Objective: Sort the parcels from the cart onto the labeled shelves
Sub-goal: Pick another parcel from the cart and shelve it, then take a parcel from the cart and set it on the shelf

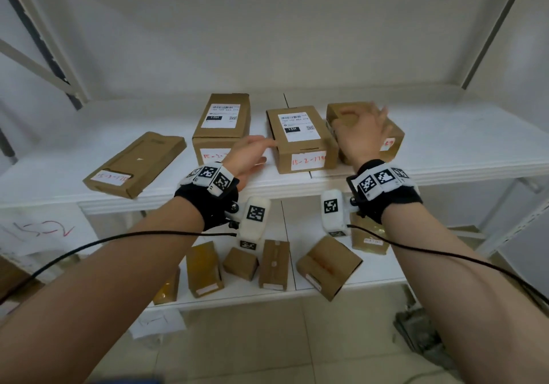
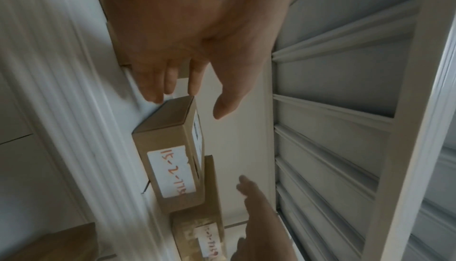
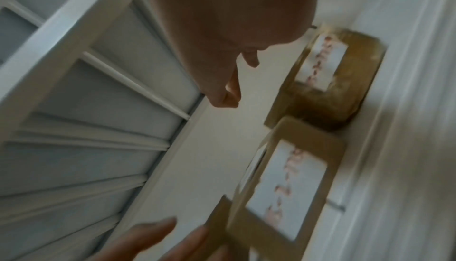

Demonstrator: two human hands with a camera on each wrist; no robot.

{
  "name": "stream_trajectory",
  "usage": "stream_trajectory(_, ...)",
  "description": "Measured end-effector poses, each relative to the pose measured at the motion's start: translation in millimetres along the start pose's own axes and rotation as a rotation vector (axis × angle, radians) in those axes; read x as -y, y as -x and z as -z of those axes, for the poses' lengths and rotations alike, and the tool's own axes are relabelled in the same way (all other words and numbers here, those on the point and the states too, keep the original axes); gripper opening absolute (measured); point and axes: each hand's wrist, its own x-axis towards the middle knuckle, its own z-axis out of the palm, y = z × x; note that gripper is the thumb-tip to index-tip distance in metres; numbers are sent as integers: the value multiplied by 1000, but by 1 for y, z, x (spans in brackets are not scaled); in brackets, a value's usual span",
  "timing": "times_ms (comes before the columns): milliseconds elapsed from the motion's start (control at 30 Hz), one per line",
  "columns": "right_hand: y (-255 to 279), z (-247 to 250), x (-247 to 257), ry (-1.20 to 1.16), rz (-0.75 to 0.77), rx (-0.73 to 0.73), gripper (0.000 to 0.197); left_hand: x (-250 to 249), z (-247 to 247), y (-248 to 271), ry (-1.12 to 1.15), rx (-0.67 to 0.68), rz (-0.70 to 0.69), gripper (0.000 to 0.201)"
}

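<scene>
Several brown parcels stand on the upper white shelf. My left hand is open, its straight fingertips touching the left rear corner of the middle parcel, which carries a printed label on top and a red handwritten label in front. My right hand hovers, blurred, just above the tape-wrapped parcel at the right. Its fingers are loosely curled and hold nothing. That parcel rests on the shelf beside the middle one.
A tall parcel and a flat parcel stand further left on the same shelf. Bare shelf lies right of the taped parcel. The lower shelf holds several more parcels. A paper sign with red writing hangs at left.
</scene>
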Motion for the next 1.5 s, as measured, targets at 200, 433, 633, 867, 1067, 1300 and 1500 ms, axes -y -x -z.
stream_trajectory(200,55,-49,62,-359,107,105,12,18,38,40,73,77,-42,17)
stream_trajectory(433,148,-136,116,-596,199,508,20,74,139,89,124,-71,49,19)
stream_trajectory(633,247,-217,147,-519,240,812,28,156,240,140,235,-276,207,17)
stream_trajectory(867,369,-309,163,-410,112,1088,28,264,353,219,255,-538,411,22)
stream_trajectory(1067,466,-370,151,-325,-69,1241,26,363,424,282,284,-657,573,33)
stream_trajectory(1300,567,-415,119,-215,-238,1364,22,485,475,348,218,-725,728,33)
stream_trajectory(1500,639,-456,90,-118,-395,1412,22,589,496,395,243,-764,837,36)
